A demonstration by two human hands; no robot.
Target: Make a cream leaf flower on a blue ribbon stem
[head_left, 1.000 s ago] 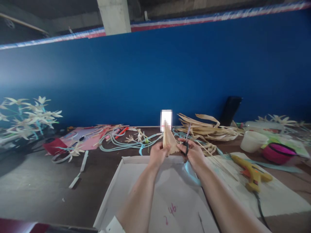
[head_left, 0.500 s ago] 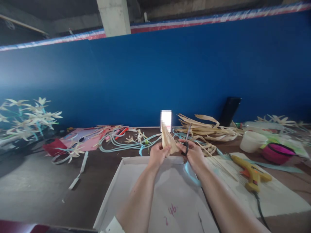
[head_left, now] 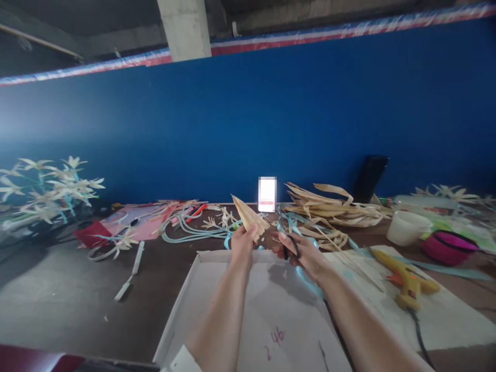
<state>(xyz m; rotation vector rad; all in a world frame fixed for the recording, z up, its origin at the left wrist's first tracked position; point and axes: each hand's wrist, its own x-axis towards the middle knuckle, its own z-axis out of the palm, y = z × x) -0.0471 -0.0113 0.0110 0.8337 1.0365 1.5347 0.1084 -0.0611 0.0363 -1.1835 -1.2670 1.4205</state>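
Observation:
My left hand point(head_left: 243, 244) pinches a dried corn husk point(head_left: 248, 216), pale tan, its pointed tip up to the left and its wider end towards my right hand. A pair of scissors point(head_left: 291, 248) with black handles is held in my right hand point(head_left: 304, 256), fingers in the loops; the blades hardly show. The scissors are apart from the husk. Both hands are over the far edge of a white shallow box lid point(head_left: 287, 310) with handwritten marks. Light blue ribbon point(head_left: 306, 279) lies by my right wrist.
More dried husks point(head_left: 337, 209) are heaped behind my right hand. A yellow glue gun point(head_left: 406, 279) rests on paper at right, near a white cup point(head_left: 408, 227) and pink bowl point(head_left: 449, 247). Pale blue tubing point(head_left: 186, 235) and husk flowers point(head_left: 58, 186) are at left. A blue partition point(head_left: 232, 129) stands behind.
My hands have moved apart. The husk has swung to the left in my left hand, and the scissors have come away from it, lower and turned.

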